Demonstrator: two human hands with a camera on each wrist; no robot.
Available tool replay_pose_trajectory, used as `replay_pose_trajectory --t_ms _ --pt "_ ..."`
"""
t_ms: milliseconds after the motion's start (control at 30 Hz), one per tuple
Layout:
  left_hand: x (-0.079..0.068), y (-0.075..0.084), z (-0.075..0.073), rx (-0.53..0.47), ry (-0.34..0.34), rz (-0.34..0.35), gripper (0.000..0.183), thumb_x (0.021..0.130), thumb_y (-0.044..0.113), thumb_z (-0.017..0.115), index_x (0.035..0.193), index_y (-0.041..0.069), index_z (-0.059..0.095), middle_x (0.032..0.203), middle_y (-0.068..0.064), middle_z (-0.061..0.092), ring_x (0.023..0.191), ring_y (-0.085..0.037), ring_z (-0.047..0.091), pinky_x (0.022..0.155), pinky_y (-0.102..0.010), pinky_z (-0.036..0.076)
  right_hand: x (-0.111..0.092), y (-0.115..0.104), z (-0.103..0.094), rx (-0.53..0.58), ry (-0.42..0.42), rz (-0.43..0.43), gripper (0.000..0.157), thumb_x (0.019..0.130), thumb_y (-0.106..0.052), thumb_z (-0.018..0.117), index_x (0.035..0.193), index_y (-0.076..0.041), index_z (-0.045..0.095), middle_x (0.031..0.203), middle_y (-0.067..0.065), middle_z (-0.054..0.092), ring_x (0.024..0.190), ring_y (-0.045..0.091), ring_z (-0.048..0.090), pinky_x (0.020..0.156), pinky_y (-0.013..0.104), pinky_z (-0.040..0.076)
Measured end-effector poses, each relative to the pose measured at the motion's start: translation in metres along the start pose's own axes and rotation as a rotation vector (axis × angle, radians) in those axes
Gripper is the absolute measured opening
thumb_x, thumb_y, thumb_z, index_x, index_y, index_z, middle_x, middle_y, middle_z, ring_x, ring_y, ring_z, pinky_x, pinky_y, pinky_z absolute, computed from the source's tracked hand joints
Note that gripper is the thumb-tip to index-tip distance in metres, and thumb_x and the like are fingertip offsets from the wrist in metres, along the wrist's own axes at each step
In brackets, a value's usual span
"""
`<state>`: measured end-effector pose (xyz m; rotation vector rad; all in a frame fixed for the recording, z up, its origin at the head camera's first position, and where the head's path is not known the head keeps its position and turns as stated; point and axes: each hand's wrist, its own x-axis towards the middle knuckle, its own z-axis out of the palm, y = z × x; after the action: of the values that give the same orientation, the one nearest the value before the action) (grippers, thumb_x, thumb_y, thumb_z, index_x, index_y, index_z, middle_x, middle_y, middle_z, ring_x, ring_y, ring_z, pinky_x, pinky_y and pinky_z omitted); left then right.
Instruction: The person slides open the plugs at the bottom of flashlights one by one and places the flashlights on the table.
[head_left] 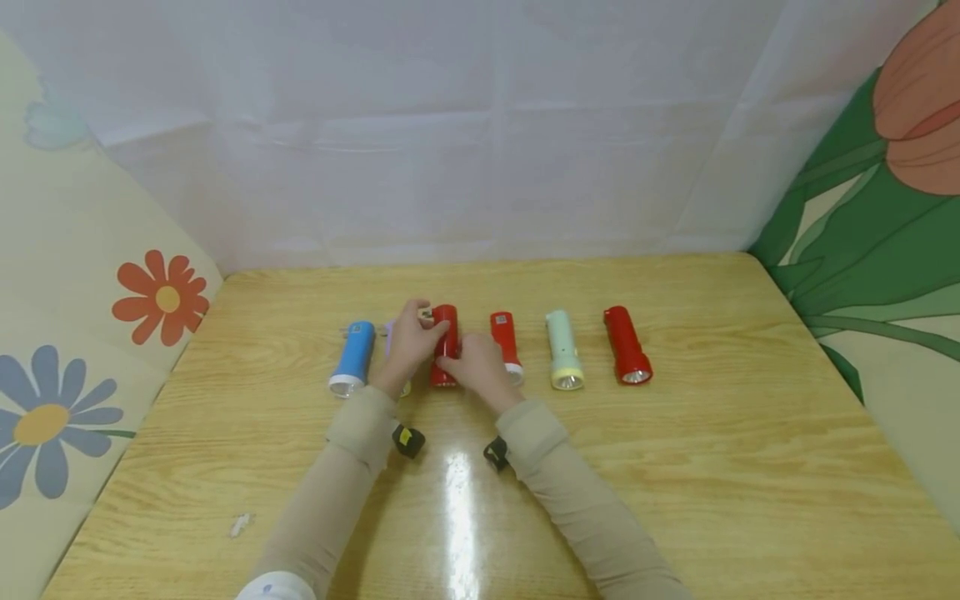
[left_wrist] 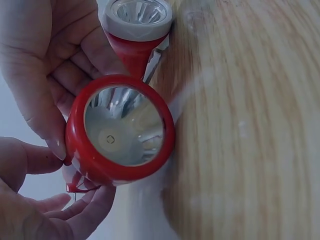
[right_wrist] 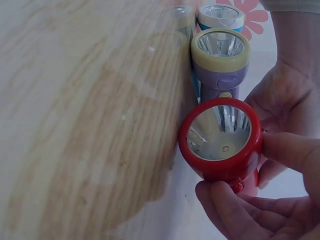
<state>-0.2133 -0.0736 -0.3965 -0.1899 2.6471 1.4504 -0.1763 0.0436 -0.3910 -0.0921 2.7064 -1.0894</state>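
Note:
A red flashlight (head_left: 447,333) lies on the wooden table between my two hands, its clear lens (left_wrist: 125,125) towards me. My left hand (head_left: 411,340) holds it from the left, thumb on the body and fingers curled beneath a small red tab with a thin metal pin, seen in the left wrist view. From the right, my right hand (head_left: 477,363) grips it near the head with thumb and curled fingers. A purple flashlight with a cream head (right_wrist: 221,52) is partly hidden by my left hand. Just right of my right hand lies a red flashlight with a white rim (head_left: 505,337).
To the left lies a blue flashlight with metal prongs showing (head_left: 356,350). On the right are a mint green flashlight with a yellow head (head_left: 564,346) and another red flashlight (head_left: 624,342). A small white scrap (head_left: 241,524) rests at the front left. A white sheet (head_left: 480,150) hangs behind.

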Motion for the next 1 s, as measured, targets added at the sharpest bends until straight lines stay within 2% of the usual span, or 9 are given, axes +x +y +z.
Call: replay_pose_trajectory --t_ms 167,367,467,700,1000 --pt "-0.0025 0.0012 0.0 0.035 -0.039 0.007 0.048 0.088 0.011 0.058 0.131 0.002 0.039 0.11 -0.023 0.056 0.1 -0.032 0.056 0.079 -0.039 0.05 0.0005 0.0013 -0.0016 -0.042 0.007 -0.046 0.027 0.081 -0.027 0.068 0.07 -0.005 0.055 0.059 0.003 0.051 0.054 0.015 0.046 0.047 0.023 0.037" --pt "-0.0005 -0.0029 0.0009 0.058 -0.067 0.002 0.047 0.087 0.008 0.058 0.129 -0.004 0.04 0.112 -0.026 0.056 0.102 -0.033 0.055 0.082 -0.039 0.049 0.0029 0.0024 -0.003 -0.088 0.007 -0.072 0.028 0.082 -0.025 0.067 0.068 -0.005 0.055 0.057 0.002 0.048 0.054 0.015 0.045 0.048 0.024 0.036" --pt "0.0005 -0.0061 0.0017 0.07 -0.07 0.006 0.046 0.087 0.007 0.059 0.127 -0.006 0.041 0.111 -0.026 0.056 0.102 -0.033 0.056 0.083 -0.039 0.049 0.0037 0.0025 -0.0035 -0.086 0.001 -0.072 0.026 0.084 -0.023 0.066 0.069 -0.004 0.055 0.057 0.002 0.048 0.055 0.016 0.045 0.049 0.024 0.036" --pt "0.0016 -0.0064 0.0017 0.137 -0.061 0.067 0.044 0.085 0.005 0.059 0.124 -0.007 0.043 0.107 -0.026 0.059 0.1 -0.033 0.057 0.083 -0.04 0.048 0.0046 0.0029 -0.0045 -0.083 0.016 -0.062 0.026 0.083 -0.022 0.066 0.068 -0.004 0.054 0.055 0.002 0.046 0.053 0.015 0.044 0.046 0.023 0.034" --pt "0.001 -0.0074 0.0019 0.153 -0.067 0.085 0.037 0.085 0.005 0.059 0.119 -0.007 0.05 0.105 -0.024 0.061 0.097 -0.032 0.059 0.081 -0.037 0.05 0.0026 0.0043 -0.0034 -0.071 0.03 -0.088 0.024 0.084 -0.021 0.065 0.071 -0.004 0.056 0.057 0.002 0.048 0.055 0.016 0.045 0.048 0.024 0.035"
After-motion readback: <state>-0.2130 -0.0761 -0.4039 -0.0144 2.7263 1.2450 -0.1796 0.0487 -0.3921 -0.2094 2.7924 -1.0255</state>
